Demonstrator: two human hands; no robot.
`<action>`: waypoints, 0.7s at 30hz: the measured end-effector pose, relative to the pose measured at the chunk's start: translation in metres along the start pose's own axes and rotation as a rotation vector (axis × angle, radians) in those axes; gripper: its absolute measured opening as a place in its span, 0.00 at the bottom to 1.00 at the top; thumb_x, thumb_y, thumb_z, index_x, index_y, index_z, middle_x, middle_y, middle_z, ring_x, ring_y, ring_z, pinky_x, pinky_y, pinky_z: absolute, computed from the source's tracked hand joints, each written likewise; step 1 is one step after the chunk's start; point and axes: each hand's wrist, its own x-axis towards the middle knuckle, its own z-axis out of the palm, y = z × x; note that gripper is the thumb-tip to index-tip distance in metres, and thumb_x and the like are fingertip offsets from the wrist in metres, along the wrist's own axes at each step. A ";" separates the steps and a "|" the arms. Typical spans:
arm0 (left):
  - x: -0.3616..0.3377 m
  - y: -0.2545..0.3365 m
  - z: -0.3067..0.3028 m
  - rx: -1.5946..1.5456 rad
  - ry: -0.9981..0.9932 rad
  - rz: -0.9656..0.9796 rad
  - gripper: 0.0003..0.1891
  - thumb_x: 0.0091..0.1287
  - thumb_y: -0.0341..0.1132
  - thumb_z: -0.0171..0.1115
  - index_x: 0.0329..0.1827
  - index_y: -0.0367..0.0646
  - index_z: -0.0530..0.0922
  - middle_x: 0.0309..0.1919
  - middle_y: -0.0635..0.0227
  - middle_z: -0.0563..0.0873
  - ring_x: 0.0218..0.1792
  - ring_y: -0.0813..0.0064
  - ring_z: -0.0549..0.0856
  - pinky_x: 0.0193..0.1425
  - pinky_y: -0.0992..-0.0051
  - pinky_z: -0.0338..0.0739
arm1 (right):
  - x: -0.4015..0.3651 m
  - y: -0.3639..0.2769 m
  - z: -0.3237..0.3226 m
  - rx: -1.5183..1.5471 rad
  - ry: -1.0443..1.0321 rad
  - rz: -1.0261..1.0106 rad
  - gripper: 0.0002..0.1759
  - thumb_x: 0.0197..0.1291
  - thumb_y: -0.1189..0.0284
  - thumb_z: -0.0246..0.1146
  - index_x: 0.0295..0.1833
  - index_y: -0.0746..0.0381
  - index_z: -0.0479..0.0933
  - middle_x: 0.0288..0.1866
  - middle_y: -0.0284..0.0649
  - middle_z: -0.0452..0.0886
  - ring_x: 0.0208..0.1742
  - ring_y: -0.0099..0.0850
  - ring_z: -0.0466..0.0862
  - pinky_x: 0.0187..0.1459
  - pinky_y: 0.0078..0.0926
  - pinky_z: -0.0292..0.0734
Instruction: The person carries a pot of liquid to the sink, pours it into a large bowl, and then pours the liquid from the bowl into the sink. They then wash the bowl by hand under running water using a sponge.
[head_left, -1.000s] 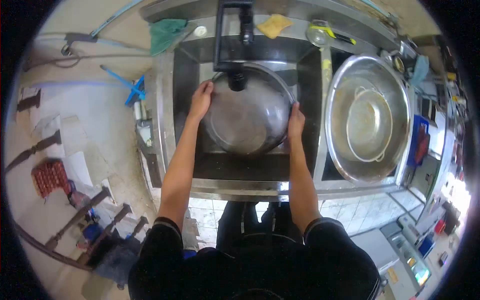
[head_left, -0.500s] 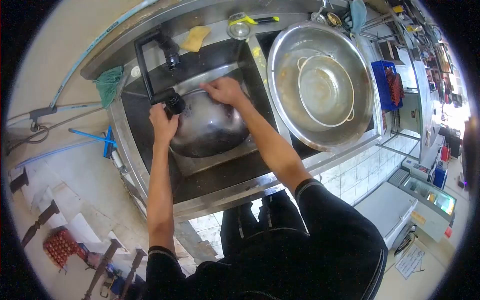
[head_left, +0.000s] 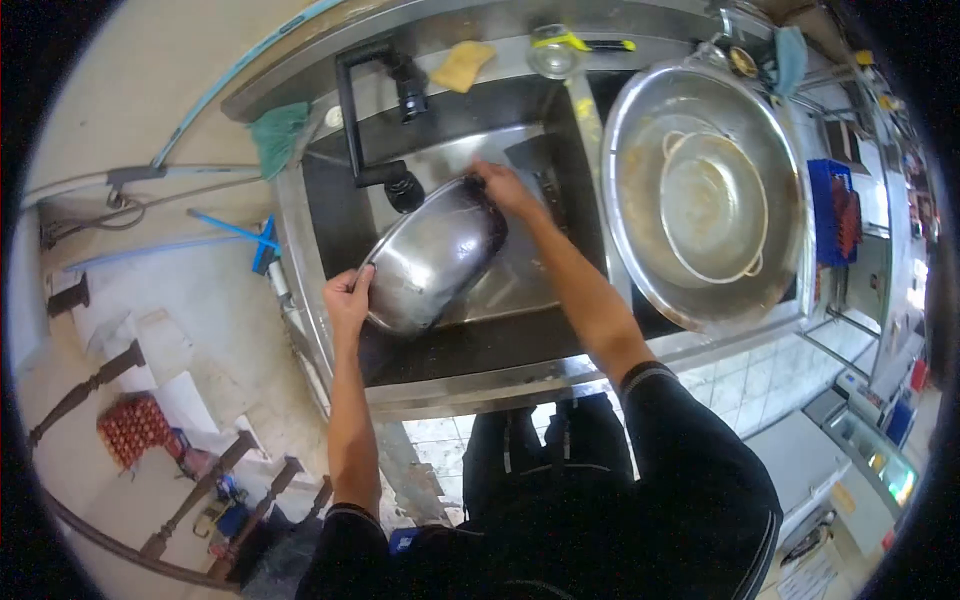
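A large, shiny metal bowl (head_left: pixel 430 255) with a darkened underside is tilted inside the sink (head_left: pixel 470 360), its outer wall facing me. My left hand (head_left: pixel 347 297) pinches its rim at the left, thumb on the outside. At the far right end, my right hand (head_left: pixel 505 190) is closed on the bowl's edge, though some of its fingertips are hidden. Just beyond the bowl hangs the head of the black faucet (head_left: pixel 404 190). The bowl's inside is turned away from me.
Right of the sink sits a wide steel basin (head_left: pixel 625 235) holding a smaller two-handled pot (head_left: pixel 715 205). Along the back ledge lie a yellow sponge (head_left: pixel 463 66) and a yellow-black tool (head_left: pixel 590 43) by a clear container. A green cloth (head_left: pixel 279 137) hangs at the left corner.
The bowl has swung from lying bottom-up under the faucet to a steep tilt, its left end nearer me. My left hand has come away from the faucet head, and the view has shifted.
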 end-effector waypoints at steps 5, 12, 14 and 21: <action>-0.046 -0.002 -0.010 -0.100 0.183 -0.106 0.22 0.74 0.41 0.66 0.22 0.36 0.79 0.19 0.82 0.73 0.23 0.87 0.66 0.26 0.76 0.59 | 0.017 0.103 0.015 0.286 -0.198 0.233 0.45 0.74 0.35 0.41 0.75 0.65 0.67 0.73 0.45 0.74 0.72 0.40 0.72 0.74 0.36 0.62; -0.094 -0.004 0.016 -0.385 0.405 -0.301 0.26 0.77 0.44 0.62 0.17 0.47 0.73 0.19 0.84 0.72 0.23 0.88 0.63 0.27 0.79 0.55 | -0.023 0.081 0.016 0.467 -0.076 0.533 0.43 0.73 0.36 0.44 0.73 0.62 0.70 0.69 0.45 0.78 0.69 0.37 0.76 0.71 0.38 0.67; -0.089 0.008 0.014 -0.284 0.451 -0.339 0.26 0.77 0.44 0.62 0.16 0.48 0.72 0.18 0.83 0.72 0.22 0.88 0.64 0.26 0.79 0.55 | -0.027 0.076 0.016 0.290 0.098 0.301 0.36 0.72 0.43 0.51 0.68 0.62 0.74 0.64 0.46 0.81 0.65 0.37 0.79 0.67 0.38 0.71; -0.072 0.073 0.009 -0.150 0.510 -0.339 0.25 0.77 0.45 0.61 0.19 0.43 0.79 0.16 0.81 0.75 0.20 0.88 0.67 0.23 0.78 0.59 | -0.103 -0.165 -0.152 -0.449 0.870 -0.501 0.18 0.66 0.61 0.66 0.53 0.65 0.81 0.48 0.51 0.86 0.51 0.47 0.84 0.55 0.41 0.77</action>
